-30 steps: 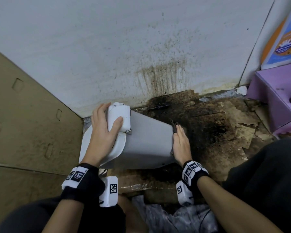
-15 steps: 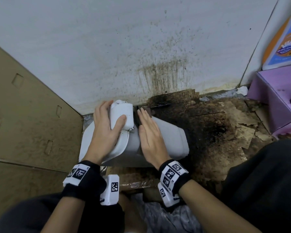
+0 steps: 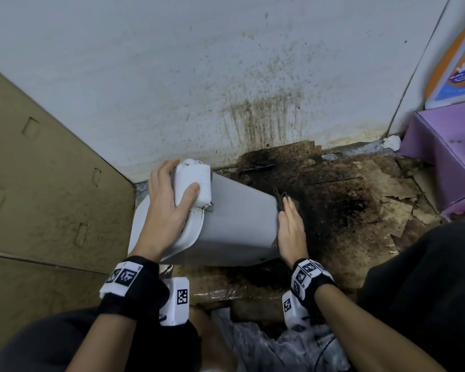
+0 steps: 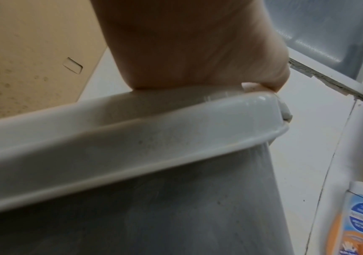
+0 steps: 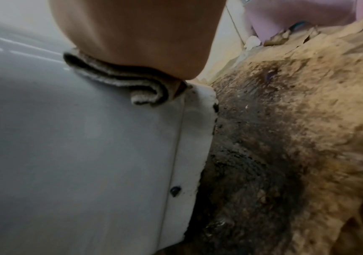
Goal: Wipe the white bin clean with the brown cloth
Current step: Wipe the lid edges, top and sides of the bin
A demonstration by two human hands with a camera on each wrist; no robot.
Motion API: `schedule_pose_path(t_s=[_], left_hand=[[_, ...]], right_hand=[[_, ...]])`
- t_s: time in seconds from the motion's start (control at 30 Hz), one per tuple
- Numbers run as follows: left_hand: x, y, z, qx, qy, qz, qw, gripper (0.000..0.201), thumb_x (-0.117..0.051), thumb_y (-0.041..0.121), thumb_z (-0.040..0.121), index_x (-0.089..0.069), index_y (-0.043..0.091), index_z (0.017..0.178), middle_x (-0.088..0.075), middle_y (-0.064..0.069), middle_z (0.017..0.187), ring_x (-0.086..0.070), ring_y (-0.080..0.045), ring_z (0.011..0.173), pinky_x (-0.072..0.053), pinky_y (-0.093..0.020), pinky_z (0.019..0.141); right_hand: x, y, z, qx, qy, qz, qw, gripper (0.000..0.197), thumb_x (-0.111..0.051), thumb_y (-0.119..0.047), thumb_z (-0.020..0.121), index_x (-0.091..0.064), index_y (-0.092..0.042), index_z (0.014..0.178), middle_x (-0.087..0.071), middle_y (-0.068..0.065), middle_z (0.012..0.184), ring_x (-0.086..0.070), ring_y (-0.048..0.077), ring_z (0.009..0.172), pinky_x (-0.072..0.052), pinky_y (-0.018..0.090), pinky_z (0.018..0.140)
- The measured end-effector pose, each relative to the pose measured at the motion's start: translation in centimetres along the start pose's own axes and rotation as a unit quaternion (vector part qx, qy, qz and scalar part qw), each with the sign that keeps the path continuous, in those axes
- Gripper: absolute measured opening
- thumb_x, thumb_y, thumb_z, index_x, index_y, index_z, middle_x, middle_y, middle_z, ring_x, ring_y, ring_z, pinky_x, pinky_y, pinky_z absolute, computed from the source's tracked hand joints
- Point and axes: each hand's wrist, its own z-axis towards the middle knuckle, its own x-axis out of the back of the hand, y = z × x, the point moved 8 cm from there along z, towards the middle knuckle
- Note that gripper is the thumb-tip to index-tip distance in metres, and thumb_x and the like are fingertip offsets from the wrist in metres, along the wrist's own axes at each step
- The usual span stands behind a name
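Note:
The white bin lies on its side on the dirty floor, lid end to the left, base to the right. My left hand grips the lid's hinge block, thumb on its front and fingers behind it. My right hand lies flat, fingers straight, and presses the brown cloth onto the bin's side at the base end. In the right wrist view the folded cloth sits under my palm by the base edge. The left wrist view shows the lid rim under my palm.
A stained white wall rises just behind the bin. Cardboard stands on the left. The floor to the right is black grime and torn cardboard. A purple box and an orange-blue package sit at far right.
My right hand slid with the cloth from beside the lid hinge back along the bin's side to the base end. The left hand kept its grip on the hinge.

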Motion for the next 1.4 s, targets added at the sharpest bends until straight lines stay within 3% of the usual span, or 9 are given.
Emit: schedule_pose_path(t_s=[0.1, 0.2, 0.33, 0.5, 0.73, 0.87, 1.03, 1.23, 1.4], left_hand=[[0.1, -0.1, 0.1, 0.001, -0.001, -0.002, 1.0, 0.077, -0.041, 0.063, 0.094, -0.035, 0.014, 0.154, -0.033, 0.007, 0.147, -0.03, -0.008, 0.142, -0.024, -0.031, 0.121], [-0.3, 0.1, 0.4, -0.009, 0.001, 0.002, 1.0, 0.076, -0.043, 0.061, 0.095, -0.036, 0.013, 0.153, -0.034, 0.006, 0.146, -0.031, -0.013, 0.143, -0.026, -0.037, 0.123], [-0.4, 0.2, 0.5, -0.018, 0.004, 0.005, 1.0, 0.075, -0.044, 0.06, 0.096, -0.037, 0.011, 0.152, -0.034, 0.005, 0.145, -0.032, -0.018, 0.144, -0.026, -0.042, 0.125], [-0.3, 0.3, 0.5, -0.013, -0.004, 0.0, 1.0, 0.075, -0.044, 0.061, 0.096, -0.037, 0.012, 0.152, -0.035, 0.004, 0.146, -0.033, -0.018, 0.144, -0.028, -0.042, 0.124], [-0.2, 0.2, 0.5, -0.008, -0.002, -0.002, 1.0, 0.076, -0.044, 0.062, 0.094, -0.037, 0.013, 0.152, -0.035, 0.005, 0.147, -0.033, -0.015, 0.143, -0.028, -0.039, 0.123], [-0.2, 0.2, 0.3, -0.004, -0.001, -0.005, 1.0, 0.075, -0.044, 0.062, 0.094, -0.037, 0.014, 0.152, -0.035, 0.005, 0.147, -0.033, -0.013, 0.143, -0.028, -0.039, 0.123], [-0.4, 0.4, 0.7, -0.007, 0.003, 0.003, 1.0, 0.076, -0.043, 0.061, 0.093, -0.038, 0.013, 0.151, -0.036, 0.002, 0.146, -0.034, -0.018, 0.142, -0.028, -0.038, 0.122], [-1.3, 1.3, 0.9, -0.022, 0.004, 0.034, 0.999, 0.077, -0.042, 0.062, 0.093, -0.038, 0.009, 0.149, -0.033, 0.006, 0.141, -0.032, -0.017, 0.141, -0.02, -0.02, 0.114], [-1.3, 1.4, 0.7, -0.017, 0.003, 0.026, 1.0, 0.077, -0.041, 0.064, 0.092, -0.037, 0.014, 0.151, -0.032, 0.009, 0.141, -0.029, -0.007, 0.137, -0.021, -0.023, 0.114]], right_hand=[[-0.8, -2.5, -0.6, 0.021, 0.01, -0.012, 1.0, 0.058, -0.024, -0.031, 0.105, -0.028, -0.012, 0.16, -0.022, 0.001, 0.169, -0.016, 0.011, 0.156, 0.001, 0.017, 0.123], [-2.0, -8.5, -2.7, 0.098, -0.006, 0.017, 0.995, 0.06, -0.023, -0.034, 0.103, -0.027, -0.017, 0.16, -0.02, -0.004, 0.169, -0.013, 0.007, 0.156, -0.004, 0.025, 0.127], [-4.2, -15.8, -5.8, 0.205, -0.036, 0.04, 0.977, 0.056, -0.023, -0.033, 0.107, -0.027, -0.019, 0.161, -0.019, -0.008, 0.168, -0.01, 0.001, 0.155, -0.003, 0.022, 0.126], [-3.0, -13.8, -5.0, 0.27, -0.053, 0.014, 0.961, 0.05, -0.03, -0.02, 0.109, -0.032, -0.016, 0.159, -0.026, -0.005, 0.167, -0.017, 0.004, 0.155, -0.014, 0.028, 0.126], [0.3, -0.7, -1.0, 0.054, -0.02, 0.038, 0.998, 0.05, -0.026, -0.027, 0.11, -0.03, -0.022, 0.16, -0.019, -0.015, 0.166, -0.009, 0.001, 0.155, -0.012, 0.042, 0.128], [0.0, -1.0, -1.2, 0.002, -0.041, 0.018, 0.999, 0.052, -0.036, -0.023, 0.11, -0.026, -0.02, 0.161, -0.014, -0.01, 0.169, -0.006, 0.004, 0.155, 0.001, 0.022, 0.124], [-1.2, -6.4, -2.3, 0.041, -0.077, 0.038, 0.995, 0.055, -0.036, -0.028, 0.11, -0.019, -0.022, 0.162, -0.006, -0.009, 0.171, -0.001, 0.005, 0.156, -0.002, 0.034, 0.128], [-2.9, -15.0, -5.4, 0.186, -0.08, 0.052, 0.978, 0.053, -0.039, -0.03, 0.11, -0.025, -0.024, 0.161, -0.015, -0.013, 0.169, -0.004, -0.003, 0.155, -0.003, 0.025, 0.126], [-2.4, -15.2, -5.1, 0.193, -0.072, 0.103, 0.973, 0.048, -0.044, -0.026, 0.109, -0.038, -0.022, 0.157, -0.028, -0.013, 0.166, -0.017, -0.003, 0.153, -0.018, 0.027, 0.126]])
